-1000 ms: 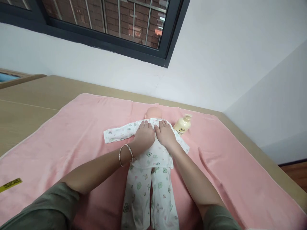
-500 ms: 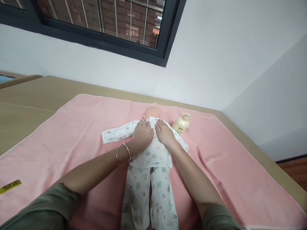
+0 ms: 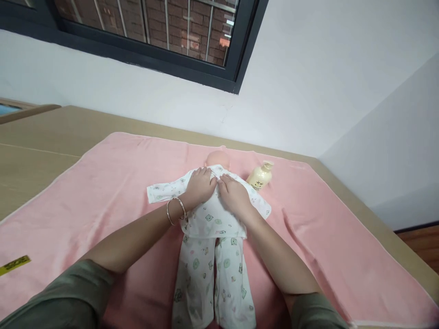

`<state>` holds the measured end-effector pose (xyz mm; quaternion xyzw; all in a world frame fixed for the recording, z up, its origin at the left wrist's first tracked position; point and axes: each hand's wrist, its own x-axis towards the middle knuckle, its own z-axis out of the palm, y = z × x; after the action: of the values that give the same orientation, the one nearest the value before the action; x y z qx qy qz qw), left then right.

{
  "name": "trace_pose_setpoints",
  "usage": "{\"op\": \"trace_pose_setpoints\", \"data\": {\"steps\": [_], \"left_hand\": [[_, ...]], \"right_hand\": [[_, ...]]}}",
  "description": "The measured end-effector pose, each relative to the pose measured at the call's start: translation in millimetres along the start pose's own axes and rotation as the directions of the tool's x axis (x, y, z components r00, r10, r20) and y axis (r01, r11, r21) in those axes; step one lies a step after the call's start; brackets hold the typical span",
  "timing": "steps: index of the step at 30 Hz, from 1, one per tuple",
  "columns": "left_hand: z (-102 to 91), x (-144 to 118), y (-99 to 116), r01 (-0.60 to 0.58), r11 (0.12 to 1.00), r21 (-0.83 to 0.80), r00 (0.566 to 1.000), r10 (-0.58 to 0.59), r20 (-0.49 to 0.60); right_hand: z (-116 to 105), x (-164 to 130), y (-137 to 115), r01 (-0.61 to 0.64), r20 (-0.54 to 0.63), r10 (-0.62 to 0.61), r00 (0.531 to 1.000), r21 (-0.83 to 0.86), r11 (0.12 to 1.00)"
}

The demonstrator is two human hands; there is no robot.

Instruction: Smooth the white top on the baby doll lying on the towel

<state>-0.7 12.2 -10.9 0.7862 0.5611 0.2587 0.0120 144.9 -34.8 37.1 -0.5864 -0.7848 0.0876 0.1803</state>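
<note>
A baby doll (image 3: 217, 159) lies on a pink towel (image 3: 103, 192), dressed in a white printed shirt (image 3: 212, 214) and matching trousers (image 3: 212, 278). Only the top of its bald head shows beyond my hands. My left hand (image 3: 200, 187), with a bangle on the wrist, rests flat on the shirt's upper chest. My right hand (image 3: 233, 195) lies flat beside it on the same part of the shirt, fingertips near the collar. The two hands almost touch at the middle. Neither hand grips anything.
A cream pump bottle (image 3: 259, 177) lies on the towel just right of the doll's shoulder. The towel covers a tan wooden surface (image 3: 41, 137) against a white wall with a dark-framed window (image 3: 154, 41). A yellow label (image 3: 14, 264) lies at the left edge.
Both hands have slid a little up the shirt toward the doll's neck. The doll and bottle have stayed in place.
</note>
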Motion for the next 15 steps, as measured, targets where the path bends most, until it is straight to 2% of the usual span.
{"op": "trace_pose_setpoints", "data": {"steps": [6, 15], "left_hand": [[2.0, -4.1, 4.4, -0.001, 1.0, 0.02, 1.0, 0.001, -0.012], [1.0, -2.9, 4.1, 0.01, 1.0, -0.002, 1.0, -0.01, -0.004]], "right_hand": [[22.1, 20.2, 29.6, 0.008, -0.037, -0.005, 0.999, 0.062, 0.998], [23.0, 19.3, 27.7, -0.005, -0.047, 0.007, 0.999, 0.047, 0.999]]}}
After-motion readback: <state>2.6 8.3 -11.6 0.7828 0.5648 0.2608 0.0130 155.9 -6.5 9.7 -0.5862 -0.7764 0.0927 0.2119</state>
